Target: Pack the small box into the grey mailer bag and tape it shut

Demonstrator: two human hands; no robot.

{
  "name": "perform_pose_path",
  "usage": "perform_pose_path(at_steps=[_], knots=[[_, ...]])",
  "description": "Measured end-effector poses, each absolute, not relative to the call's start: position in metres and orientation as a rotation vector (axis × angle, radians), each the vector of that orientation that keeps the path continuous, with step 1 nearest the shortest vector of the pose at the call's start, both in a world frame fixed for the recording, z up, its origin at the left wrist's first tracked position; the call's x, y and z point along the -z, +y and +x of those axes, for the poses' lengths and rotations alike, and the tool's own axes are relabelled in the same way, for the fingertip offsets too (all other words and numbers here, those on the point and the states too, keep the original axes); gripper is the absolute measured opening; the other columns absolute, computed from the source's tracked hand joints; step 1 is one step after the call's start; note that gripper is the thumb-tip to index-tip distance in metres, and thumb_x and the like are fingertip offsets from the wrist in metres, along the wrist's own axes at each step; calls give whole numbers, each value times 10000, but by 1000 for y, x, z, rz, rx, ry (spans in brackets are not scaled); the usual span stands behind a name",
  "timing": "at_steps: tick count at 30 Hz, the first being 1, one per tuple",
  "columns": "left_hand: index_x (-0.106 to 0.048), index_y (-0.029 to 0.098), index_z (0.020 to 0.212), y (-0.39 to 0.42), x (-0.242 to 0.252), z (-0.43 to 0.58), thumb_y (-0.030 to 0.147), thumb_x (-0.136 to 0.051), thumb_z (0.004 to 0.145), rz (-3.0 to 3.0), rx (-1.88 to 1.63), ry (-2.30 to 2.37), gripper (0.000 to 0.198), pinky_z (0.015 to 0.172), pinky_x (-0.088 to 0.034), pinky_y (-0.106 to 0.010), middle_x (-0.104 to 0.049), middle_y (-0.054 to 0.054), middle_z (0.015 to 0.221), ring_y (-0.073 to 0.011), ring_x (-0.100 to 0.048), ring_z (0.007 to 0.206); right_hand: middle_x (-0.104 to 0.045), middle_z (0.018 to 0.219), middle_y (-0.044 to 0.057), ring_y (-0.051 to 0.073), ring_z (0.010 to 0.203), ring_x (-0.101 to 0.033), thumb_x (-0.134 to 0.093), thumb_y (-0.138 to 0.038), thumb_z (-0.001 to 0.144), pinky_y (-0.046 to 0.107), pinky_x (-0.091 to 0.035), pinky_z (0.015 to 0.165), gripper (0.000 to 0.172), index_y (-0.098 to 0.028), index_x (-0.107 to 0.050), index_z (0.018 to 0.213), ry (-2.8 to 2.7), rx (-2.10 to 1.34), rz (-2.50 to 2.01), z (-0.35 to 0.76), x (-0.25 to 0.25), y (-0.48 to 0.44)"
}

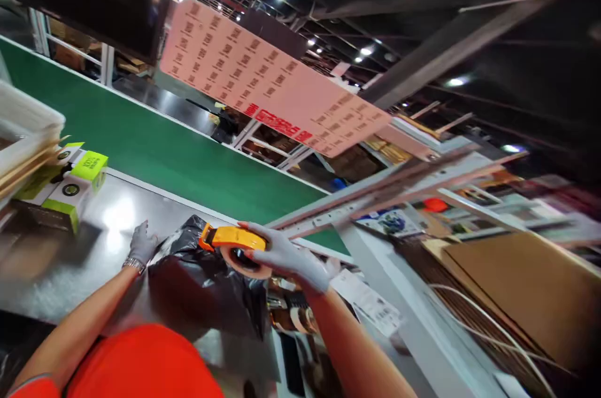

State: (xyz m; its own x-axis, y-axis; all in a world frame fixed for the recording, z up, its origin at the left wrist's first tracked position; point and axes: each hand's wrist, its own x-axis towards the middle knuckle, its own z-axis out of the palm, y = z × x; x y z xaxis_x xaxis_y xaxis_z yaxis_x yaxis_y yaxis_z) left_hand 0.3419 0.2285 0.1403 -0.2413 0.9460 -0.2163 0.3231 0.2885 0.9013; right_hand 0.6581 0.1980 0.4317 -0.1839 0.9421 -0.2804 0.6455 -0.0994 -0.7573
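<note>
A black plastic bag lies bunched on the shiny metal table in front of me. Gloved in grey, my right hand grips a yellow-orange tape dispenser that carries a roll of tape. Its orange front end is over the far upper part of the bag. My left hand, also in a grey glove, is at the left side of the bag with fingers spread. I cannot tell whether it presses on the bag or on the table beside it.
A green conveyor belt runs behind the table. On the left, a white-and-green box stands beside a white bin. A pink printed board hangs ahead. To the right are a metal post and stacked cardboard.
</note>
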Motion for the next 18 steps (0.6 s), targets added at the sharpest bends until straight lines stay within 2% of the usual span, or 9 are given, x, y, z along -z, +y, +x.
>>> perform_pose_path(at_steps=[2,4,7,9,11,13,15,18], knots=[[-731,152,1404,206,-176,358,360,-551,973,1449,-1200,1569,511,1213,-562,-520,-774,-218,1376,-354,-743,1299,-867,1312,110,298,1104,-826,-930,-427,733,390,-684,949,819,-157,-767,1489,-1795,-1208,-1665,661,-427,200],[-775,228,1358,173,-214,395,375,-499,1047,1848,-1264,1101,441,1174,-585,-495,-815,-161,1287,-322,-760,1239,-863,1328,93,291,1138,-817,-904,-380,736,390,-671,988,780,-173,-781,1477,-1837,-1195,-1599,664,-422,203],[-790,305,1409,123,-258,476,460,-553,1069,2338,-808,279,443,1091,-624,-467,-848,-129,1266,-310,-785,1154,-875,1266,68,270,1111,-810,-850,-319,728,366,-651,994,735,-181,-803,1448,-1963,-1125,-1554,668,-415,206],[-773,237,1460,104,-267,532,575,-655,1024,2577,-582,-73,564,1123,-622,-507,-823,-184,1384,-366,-772,1251,-880,1187,51,247,1041,-802,-823,-304,719,334,-639,948,688,-178,-830,1396,-2051,-1068,-1538,670,-410,206],[-707,106,1546,101,-259,571,647,-744,970,2761,-464,-129,791,1248,-554,-578,-696,-278,1602,-448,-659,1487,-878,1134,34,223,983,-785,-797,-305,732,309,-623,906,639,-182,-845,1357,-2116,-1027,-1498,677,-405,200],[-641,7,1591,109,-240,586,577,-833,935,2889,-351,8,890,1316,-494,-617,-572,-346,1710,-491,-552,1607,-873,1131,35,209,954,-775,-783,-313,751,297,-617,887,616,-178,-841,1350,-2139,-1008,-1447,691,-399,189],[-633,10,1599,121,-218,581,406,-833,964,2933,-305,207,775,1337,-486,-575,-560,-342,1723,-454,-554,1623,-868,1167,58,213,962,-783,-795,-334,774,298,-625,889,624,-162,-823,1373,-2141,-975,-1409,714,-396,171],[-684,91,1562,132,-196,559,243,-692,1062,2929,-384,378,522,1328,-505,-473,-663,-269,1656,-350,-631,1572,-869,1195,94,250,1012,-813,-853,-381,801,324,-648,926,629,-154,-804,1386,-2124,-892,-1410,769,-393,128]])
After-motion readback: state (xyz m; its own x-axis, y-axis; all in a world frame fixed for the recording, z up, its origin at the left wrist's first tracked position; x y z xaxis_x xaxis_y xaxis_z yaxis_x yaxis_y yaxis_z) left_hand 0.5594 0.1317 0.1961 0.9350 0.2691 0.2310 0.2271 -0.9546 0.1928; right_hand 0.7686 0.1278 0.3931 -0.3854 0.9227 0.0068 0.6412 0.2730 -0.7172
